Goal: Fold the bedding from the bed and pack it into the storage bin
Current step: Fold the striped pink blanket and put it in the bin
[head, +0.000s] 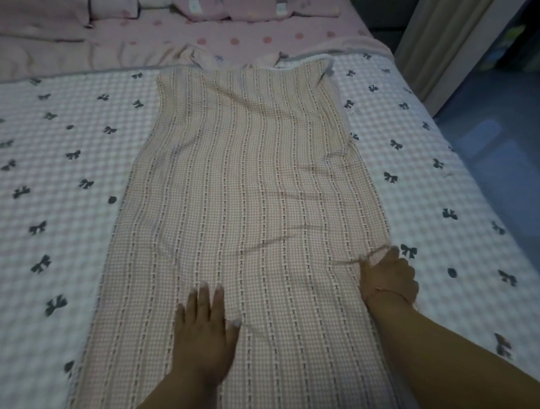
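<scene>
A pink checked blanket (pixel 242 178) with dark vertical rows of tiny bows lies folded into a long strip down the middle of the bed. My left hand (pixel 206 329) rests flat on its near part, fingers spread, holding nothing. At the strip's right edge my right hand (pixel 388 277) is closed on the blanket's edge, bunching the cloth into creases. Under the strip lies a white checked cover (pixel 51 174) printed with dark bows. No storage bin is in view.
Pink pillows (pixel 254 0) and a pink dotted sheet (pixel 240 37) lie at the head of the bed. The bed's right edge drops to a dark floor (pixel 510 135), with a pale curtain (pixel 440 35) at the far right.
</scene>
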`<state>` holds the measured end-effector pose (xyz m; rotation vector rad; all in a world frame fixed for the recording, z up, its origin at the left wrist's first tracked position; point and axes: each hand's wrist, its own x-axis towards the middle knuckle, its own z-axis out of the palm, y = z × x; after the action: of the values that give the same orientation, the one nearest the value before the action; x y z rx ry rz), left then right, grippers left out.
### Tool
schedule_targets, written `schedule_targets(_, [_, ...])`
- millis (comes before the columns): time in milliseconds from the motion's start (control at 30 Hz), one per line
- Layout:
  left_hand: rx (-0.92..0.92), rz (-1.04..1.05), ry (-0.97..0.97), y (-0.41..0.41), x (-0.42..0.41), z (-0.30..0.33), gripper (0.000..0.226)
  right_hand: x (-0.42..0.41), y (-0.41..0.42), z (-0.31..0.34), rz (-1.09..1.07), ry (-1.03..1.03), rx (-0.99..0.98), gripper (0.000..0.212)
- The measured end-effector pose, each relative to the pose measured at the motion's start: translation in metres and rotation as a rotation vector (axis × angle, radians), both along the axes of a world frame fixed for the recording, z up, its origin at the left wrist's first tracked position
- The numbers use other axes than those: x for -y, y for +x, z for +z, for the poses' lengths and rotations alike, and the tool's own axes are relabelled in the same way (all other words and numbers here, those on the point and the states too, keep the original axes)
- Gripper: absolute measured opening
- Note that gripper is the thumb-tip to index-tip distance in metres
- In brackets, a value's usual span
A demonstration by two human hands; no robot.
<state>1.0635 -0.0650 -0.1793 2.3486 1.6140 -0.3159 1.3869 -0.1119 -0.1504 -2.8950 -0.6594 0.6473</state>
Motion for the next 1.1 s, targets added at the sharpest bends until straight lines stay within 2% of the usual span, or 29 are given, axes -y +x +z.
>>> schedule_targets(67, [0.038,-0.035,0.034,-0.009,0.01,0.001,0.08,0.017,0.011,0.009,-0.098,0.101,-0.166,0.055])
schedule_targets(100, [0.043,-0.041,0.064,-0.017,0.013,0.001,0.08,0.025,0.019,0.016,-0.154,0.131,-0.2,0.058])
schedule_targets(167, [0.005,0.032,0.089,-0.039,0.016,0.004,0.079,0.028,0.035,0.024,-0.147,0.096,-0.125,0.056])
schedule_targets(233, [-0.04,0.111,0.069,-0.063,0.017,0.008,0.078,0.033,0.034,0.028,-0.02,-0.058,0.036,0.047])
schedule_targets(300, [-0.04,0.129,0.071,-0.078,0.018,0.016,0.075,0.039,0.015,0.026,0.155,-0.206,0.211,0.051])
schedule_targets(367, [-0.016,0.082,0.086,-0.072,0.02,0.019,0.07,0.043,-0.019,0.018,0.348,-0.211,0.3,0.055])
schedule_targets(500, [0.058,-0.129,0.055,-0.032,0.047,0.021,0.07,0.045,-0.115,0.0,0.703,-0.105,0.087,0.066])
schedule_targets(567, [0.011,-0.112,-0.052,-0.033,0.069,0.013,0.077,0.062,-0.151,-0.009,0.874,-0.1,0.017,0.083])
schedule_targets(633, [-0.062,-0.056,-0.099,-0.053,0.089,0.009,0.082,0.094,-0.16,-0.018,0.923,-0.121,-0.015,0.09])
schedule_targets(767, [-0.133,0.104,-0.128,-0.108,0.12,0.012,0.09,0.152,-0.153,-0.016,0.787,-0.198,-0.035,0.075])
schedule_targets(867, [-0.147,0.196,-0.214,-0.122,0.145,0.019,0.082,0.183,-0.169,-0.013,0.66,-0.224,-0.051,0.063])
schedule_targets(933, [-0.125,0.217,-0.208,-0.119,0.163,0.029,0.076,0.202,-0.189,-0.01,0.573,-0.14,-0.062,0.062])
schedule_targets(1033, [0.095,0.367,-0.07,-0.111,0.184,0.045,0.05,0.218,-0.218,-0.006,0.263,0.085,-0.005,0.048])
schedule_targets(1100, [0.279,0.568,-0.204,-0.104,0.188,0.052,0.041,0.216,-0.23,0.001,-0.073,0.14,-0.097,0.041])
